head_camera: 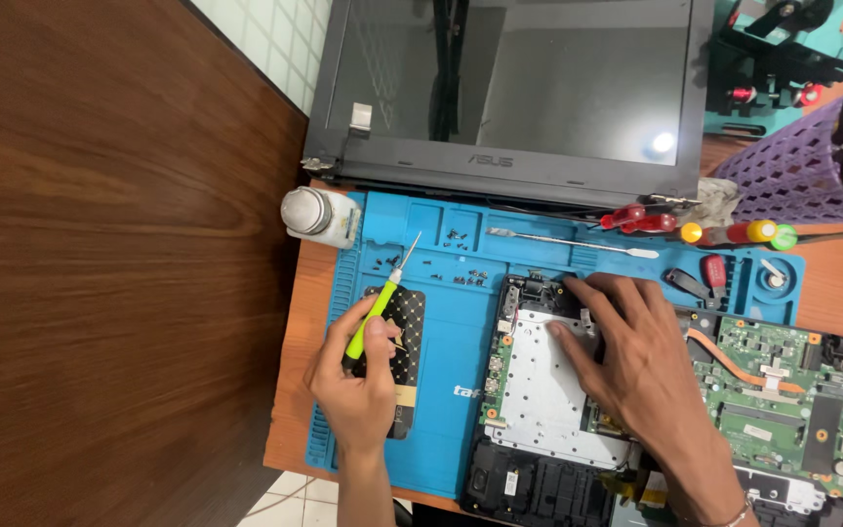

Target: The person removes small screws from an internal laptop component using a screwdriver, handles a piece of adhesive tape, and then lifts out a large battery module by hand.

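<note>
Holding a small screwdriver (382,298) with a bright green handle, the left hand (358,376) rests over the blue work mat (441,390). The fingers are curled shut around the handle. The thin metal tip points up and away from the person, toward the laptop screen (509,78), and leans a bit to the right. So the long line of the tool runs from near the person up to the far side of the mat. The tip is in the air, not in any screw.

The right hand (636,361) lies flat and open on the silver metal plate (548,390) of the taken-apart laptop. Its fingertips press near the top edge of the plate, by a black part. It holds nothing; it only pushes down.

The green circuit board (782,390) sits just to the right of the plate. Tiny black screws (456,259) lie loose on the mat near the tip of the tool. A long thin metal pry tool (568,242) lies across the top of the mat, and a white jar (319,215) stands at the mat's far left corner.

I think the step is between screws: one hand steadies the plate while the tool waits. The next move likely needs the tip to swing right and tilt down, straight into a screw head.
</note>
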